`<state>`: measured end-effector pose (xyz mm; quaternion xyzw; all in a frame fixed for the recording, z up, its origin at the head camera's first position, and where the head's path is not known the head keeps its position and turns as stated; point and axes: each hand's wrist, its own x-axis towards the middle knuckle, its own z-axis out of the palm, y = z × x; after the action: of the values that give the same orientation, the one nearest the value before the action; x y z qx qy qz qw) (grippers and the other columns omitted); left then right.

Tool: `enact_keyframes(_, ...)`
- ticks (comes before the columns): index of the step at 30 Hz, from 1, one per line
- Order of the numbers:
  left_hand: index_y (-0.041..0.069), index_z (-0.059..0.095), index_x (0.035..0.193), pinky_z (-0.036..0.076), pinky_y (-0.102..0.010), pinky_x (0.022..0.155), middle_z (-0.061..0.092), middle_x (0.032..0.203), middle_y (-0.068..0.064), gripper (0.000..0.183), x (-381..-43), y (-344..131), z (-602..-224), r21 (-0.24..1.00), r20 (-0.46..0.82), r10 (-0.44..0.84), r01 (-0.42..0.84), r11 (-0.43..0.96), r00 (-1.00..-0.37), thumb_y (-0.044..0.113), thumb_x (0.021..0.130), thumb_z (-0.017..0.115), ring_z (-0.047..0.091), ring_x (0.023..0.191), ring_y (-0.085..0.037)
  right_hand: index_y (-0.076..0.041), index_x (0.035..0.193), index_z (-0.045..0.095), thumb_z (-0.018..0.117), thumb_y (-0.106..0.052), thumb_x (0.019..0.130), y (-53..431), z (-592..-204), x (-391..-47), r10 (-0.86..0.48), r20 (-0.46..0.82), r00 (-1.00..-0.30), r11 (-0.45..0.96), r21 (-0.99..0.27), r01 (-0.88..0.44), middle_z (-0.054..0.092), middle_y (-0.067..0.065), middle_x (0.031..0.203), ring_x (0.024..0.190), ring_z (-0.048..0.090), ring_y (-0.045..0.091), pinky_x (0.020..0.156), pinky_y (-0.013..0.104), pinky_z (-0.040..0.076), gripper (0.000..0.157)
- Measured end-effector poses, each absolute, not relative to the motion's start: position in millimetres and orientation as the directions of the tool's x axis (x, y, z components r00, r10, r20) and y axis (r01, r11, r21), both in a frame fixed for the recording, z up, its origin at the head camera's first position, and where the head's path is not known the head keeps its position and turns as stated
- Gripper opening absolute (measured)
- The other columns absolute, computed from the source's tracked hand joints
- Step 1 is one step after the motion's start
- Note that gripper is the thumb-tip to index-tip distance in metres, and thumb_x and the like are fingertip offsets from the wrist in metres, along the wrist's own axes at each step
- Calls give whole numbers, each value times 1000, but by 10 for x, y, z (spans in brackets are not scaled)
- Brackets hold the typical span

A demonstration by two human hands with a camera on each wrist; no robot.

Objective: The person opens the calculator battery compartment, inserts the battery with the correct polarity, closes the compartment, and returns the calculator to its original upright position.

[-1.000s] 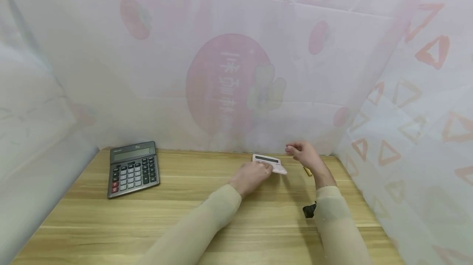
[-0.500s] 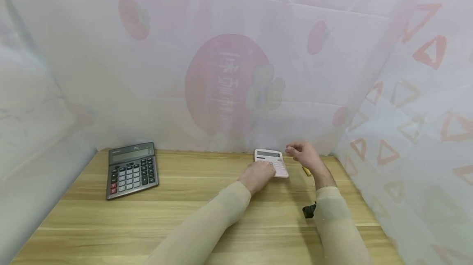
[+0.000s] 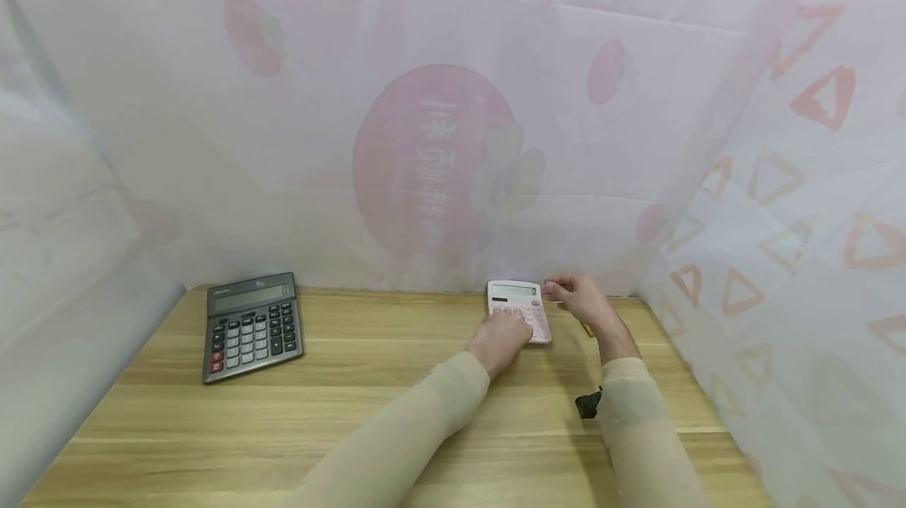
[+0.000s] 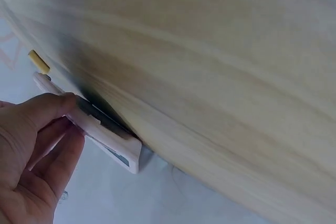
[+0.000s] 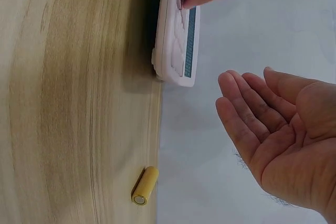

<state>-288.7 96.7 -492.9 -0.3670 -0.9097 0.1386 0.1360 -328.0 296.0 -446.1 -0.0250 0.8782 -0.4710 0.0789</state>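
In the head view, a small pale pink calculator (image 3: 519,301) is tilted up with its screen facing me, close over the back of the table. My left hand (image 3: 501,341) pinches it by its near left part, and the fingers cover some of the keys. Seen from the left wrist, the thumb lies along its edge, beside a dark strip on the underside. My right hand (image 3: 586,305) hovers just right of the calculator, with fingers loosely bent and nothing in the palm. A yellow battery (image 5: 145,186) lies on the table below that hand.
A large grey desk calculator (image 3: 252,327) lies at the table's left. Near my right sleeve is a small black object (image 3: 587,406), partly covered by it. Patterned cloth walls (image 3: 297,138) border the wooden table (image 3: 177,437) at the back and sides.
My left hand has turned the pink calculator from nearly edge-on to show its screen and keys, shifting slightly right. The right hand has barely moved.
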Motion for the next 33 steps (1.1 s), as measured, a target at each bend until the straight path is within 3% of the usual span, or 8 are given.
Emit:
enact_keyframes(4, 24, 79, 110, 65, -27, 76, 79, 105, 2, 17, -2858, 967, -4912, -309, 159, 686, 625, 717, -710, 14, 98, 72, 74, 91, -13, 4, 148, 54, 50, -23, 113, 2941, -4478, -3278, -113, -122, -986, 551, -834, 40, 64, 29, 143, 136, 61, 44, 120, 58, 47, 45)
enact_keyframes(8, 21, 77, 114, 66, -29, 78, 78, 109, 1, 18, -2855, 911, -4882, -176, 151, 663, 641, 747, -733, 13, 100, 70, 74, 95, -16, 4, 146, 57, 52, -22, 112, 2896, -4492, -3252, -116, -114, -987, 566, -824, 28, 65, 28, 141, 134, 63, 45, 117, 58, 50, 43)
enact_keyframes(15, 17, 74, 116, 65, -32, 73, 78, 104, 0, 23, -2891, 643, -4814, 28, 189, 620, 636, 771, -761, 34, 103, 68, 75, 91, -19, 4, 143, 60, 55, -22, 111, 2785, -4523, -3212, -155, -74, -985, 616, -787, -38, 68, 28, 138, 129, 67, 43, 113, 59, 54, 41)
enact_keyframes(18, 16, 74, 115, 64, -34, 74, 78, 101, -1, 21, -2897, 466, -4757, 83, 222, 600, 629, 773, -768, 31, 102, 68, 74, 89, -20, 1, 143, 61, 55, -26, 111, 2733, -4527, -3192, -163, -74, -984, 657, -752, -53, 69, 25, 137, 127, 68, 40, 110, 57, 55, 42)
enact_keyframes(27, 11, 71, 130, 63, -44, 102, 77, 127, -9, 33, -2925, -146, -4606, 250, 282, 502, 568, 784, -817, 28, 102, 70, 75, 116, -28, -6, 143, 64, 56, -31, 111, 2565, -4511, -3129, -203, -42, -978, 731, -672, -123, 72, 19, 135, 123, 70, 34, 106, 56, 57, 41)
enact_keyframes(33, 11, 69, 135, 61, -43, 107, 75, 133, -9, 37, -2940, -525, -4552, 290, 304, 447, 528, 798, -841, 27, 103, 71, 73, 123, -28, -5, 136, 68, 59, -29, 109, 2431, -4511, -3097, -251, 12, -968, 748, -632, -202, 72, 17, 134, 123, 69, 38, 103, 54, 60, 37)
